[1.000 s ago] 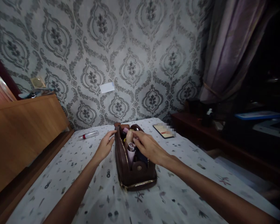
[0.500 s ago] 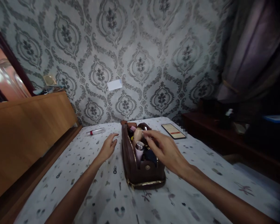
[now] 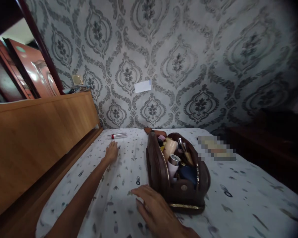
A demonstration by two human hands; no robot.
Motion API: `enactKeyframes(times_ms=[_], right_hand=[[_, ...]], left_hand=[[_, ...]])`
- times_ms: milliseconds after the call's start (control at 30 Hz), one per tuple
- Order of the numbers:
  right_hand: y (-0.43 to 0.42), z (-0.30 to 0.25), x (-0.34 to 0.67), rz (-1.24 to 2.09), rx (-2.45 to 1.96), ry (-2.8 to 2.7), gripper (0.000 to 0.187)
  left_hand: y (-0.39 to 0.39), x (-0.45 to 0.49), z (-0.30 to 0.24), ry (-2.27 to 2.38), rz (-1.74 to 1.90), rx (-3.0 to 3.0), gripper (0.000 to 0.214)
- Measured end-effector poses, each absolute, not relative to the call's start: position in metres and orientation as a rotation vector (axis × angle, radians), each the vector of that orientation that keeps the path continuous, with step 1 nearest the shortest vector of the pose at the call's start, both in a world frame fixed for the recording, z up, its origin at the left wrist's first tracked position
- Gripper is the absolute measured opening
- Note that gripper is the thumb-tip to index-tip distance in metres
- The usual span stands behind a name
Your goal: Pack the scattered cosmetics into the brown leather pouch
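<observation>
On the bed, a brown cosmetic bag point(image 3: 155, 165) stands unzipped, packed with make-up. Inside it show a beige bottle point(image 3: 170, 148), a pale tube with a silver cap point(image 3: 173, 167), a dark blue item point(image 3: 188, 174) and some brushes point(image 3: 188, 157). My left hand point(image 3: 111, 152) reaches forward over the sheet, fingers stretched out and a little blurred, just short of a clear tube with a red band point(image 3: 117, 135). In front of the bag's left side is my right hand point(image 3: 155, 210), its fingers apart and nothing in them.
A wooden bed end point(image 3: 44, 129) runs along the left, with small items on its top. The patterned wall point(image 3: 164, 59) rises behind the bed. A pixelated phone point(image 3: 216, 148) lies right of the bag, and dark furniture point(image 3: 260, 142) stands beyond the bed's right edge.
My right hand has come out from over the bag, moving left and toward me. My left hand has moved away from the bag toward the clear tube. The view has turned left.
</observation>
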State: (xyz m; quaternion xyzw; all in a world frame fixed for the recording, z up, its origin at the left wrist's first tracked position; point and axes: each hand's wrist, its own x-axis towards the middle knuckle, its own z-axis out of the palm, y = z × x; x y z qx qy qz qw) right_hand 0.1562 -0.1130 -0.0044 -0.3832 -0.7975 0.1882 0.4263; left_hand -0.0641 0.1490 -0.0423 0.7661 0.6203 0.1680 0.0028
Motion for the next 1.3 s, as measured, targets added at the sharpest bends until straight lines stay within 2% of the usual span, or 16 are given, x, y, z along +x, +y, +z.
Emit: enactKeyframes(times_ms=[133, 200, 300, 600, 733, 867, 1000, 1100, 1200, 1300], right_hand=[[-0.080, -0.038, 0.117, 0.913, -1.184, -1.671, 0.026], [-0.066, -0.050, 0.103, 1.097, -1.195, -1.463, 0.032], [-0.056, -0.063, 0.096, 1.172, -1.152, -1.350, 0.043], [-0.072, -0.080, 0.101, 0.855, -1.278, -1.497, 0.042], [-0.070, -0.078, 0.101, 0.900, -1.272, -1.482, 0.048], [-0.066, -0.075, 0.104, 1.028, -1.221, -1.418, 0.054], [-0.064, -0.072, 0.106, 1.115, -1.170, -1.274, 0.056], [-0.064, -0.068, 0.110, 1.118, -1.170, -1.261, 0.052], [-0.064, -0.066, 0.116, 0.973, -1.188, -1.431, 0.041], [-0.062, -0.068, 0.117, 0.558, -1.186, -1.673, 0.038]], left_hand=[[0.178, -0.074, -0.034, 2.059, 0.442, 2.363, 0.048], [0.191, -0.077, -0.031, 2.087, 0.427, 2.362, 0.049], [0.208, -0.078, -0.030, 2.098, 0.418, 2.380, 0.051], [0.238, -0.073, -0.032, 2.025, 0.408, 2.432, 0.051], [0.235, -0.075, -0.021, 2.017, 0.482, 2.462, 0.040], [0.228, -0.083, -0.013, 2.056, 0.530, 2.429, 0.041], [0.218, -0.098, -0.013, 1.958, 0.432, 2.394, 0.050], [0.205, -0.109, -0.012, 1.785, 0.365, 2.430, 0.040], [0.182, -0.118, -0.005, 1.644, 0.363, 2.462, 0.031], [0.145, -0.124, 0.006, 1.472, 0.338, 2.452, 0.028]])
